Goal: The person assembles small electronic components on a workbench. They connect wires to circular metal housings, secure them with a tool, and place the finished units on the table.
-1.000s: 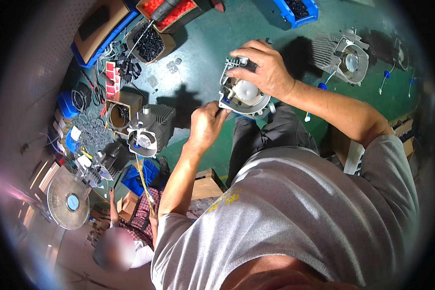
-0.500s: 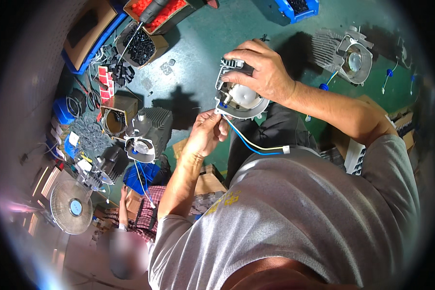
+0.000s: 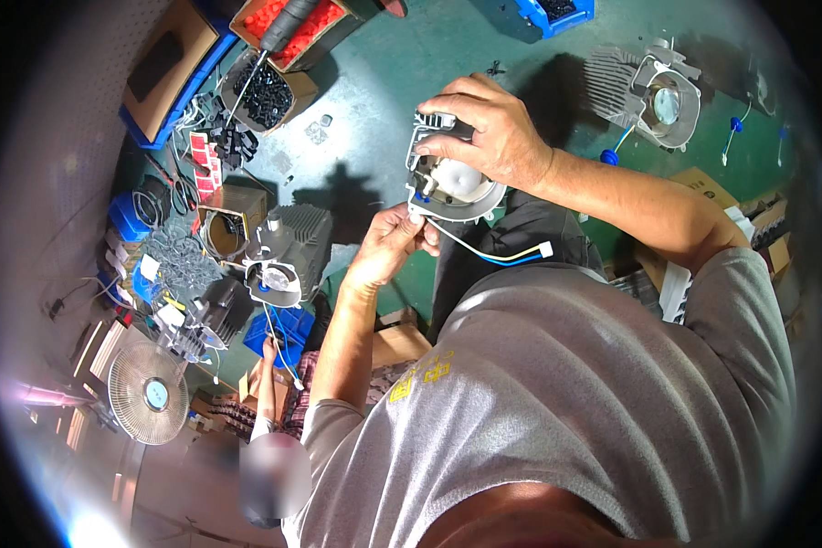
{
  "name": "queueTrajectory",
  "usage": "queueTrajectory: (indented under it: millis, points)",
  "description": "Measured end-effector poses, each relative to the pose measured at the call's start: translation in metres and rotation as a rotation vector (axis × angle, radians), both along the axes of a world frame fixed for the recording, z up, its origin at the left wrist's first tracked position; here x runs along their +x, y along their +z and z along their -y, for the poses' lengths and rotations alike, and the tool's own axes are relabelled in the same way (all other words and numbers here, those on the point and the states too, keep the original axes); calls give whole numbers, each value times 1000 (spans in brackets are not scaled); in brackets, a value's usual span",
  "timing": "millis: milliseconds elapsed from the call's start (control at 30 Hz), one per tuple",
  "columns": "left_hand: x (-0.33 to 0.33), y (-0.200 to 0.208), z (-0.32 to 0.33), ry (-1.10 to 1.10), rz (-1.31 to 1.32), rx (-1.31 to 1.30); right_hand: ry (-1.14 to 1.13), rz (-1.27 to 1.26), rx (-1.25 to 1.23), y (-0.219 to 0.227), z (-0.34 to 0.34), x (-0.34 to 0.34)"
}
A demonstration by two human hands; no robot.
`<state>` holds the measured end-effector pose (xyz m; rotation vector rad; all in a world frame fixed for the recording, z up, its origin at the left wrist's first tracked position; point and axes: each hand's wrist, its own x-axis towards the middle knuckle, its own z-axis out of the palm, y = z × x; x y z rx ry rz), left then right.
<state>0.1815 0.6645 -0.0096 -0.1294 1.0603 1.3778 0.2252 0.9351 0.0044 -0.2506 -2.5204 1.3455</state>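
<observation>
A grey finned metal motor housing point(image 3: 466, 211) is tilted up at the near edge of the green bench, its round opening facing me with a pale disc inside. My right hand point(image 3: 498, 132) is wrapped over its finned top, thumb on the inner side. At the lower rim my left hand point(image 3: 393, 245) pinches where the wires leave the housing; fingertips partly hide that spot. A white and blue wire pair point(image 3: 489, 256) runs right from there over my lap to a small white connector point(image 3: 545, 249).
A second housing point(image 3: 288, 251) with hanging wires stands left; a third point(image 3: 658, 105) stands far right. Boxes hold black parts point(image 3: 263, 96) and red parts point(image 3: 312, 41). Scissors point(image 3: 184, 192) and a screwdriver point(image 3: 288, 26) are at left. A co-worker's arm point(image 3: 267, 388) reaches in beside a fan point(image 3: 151, 393).
The wire pair with its connector has swung up, closer to the housing. The co-worker's arm has shifted right and up. Both my hands keep their hold; the view has moved slightly.
</observation>
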Motion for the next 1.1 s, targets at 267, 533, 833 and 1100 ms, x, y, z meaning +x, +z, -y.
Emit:
queueTrajectory:
  millis: [267, 533, 833, 1100]
  points:
    - [-3, 1, -4, -198, -553, -106, 6, 12, -75, -3, -3, -1]
    - [5, 9, -19, -357, -1542, -250, 23, -20, -1, 0, 0, -2]
    - [0, 18, -10, -242, -856, -225, 27, -12, -11, -2, -1, -1]
    - [9, 3, -8, 80, -135, -63, 46, -36, -22, 0, -1, 0]
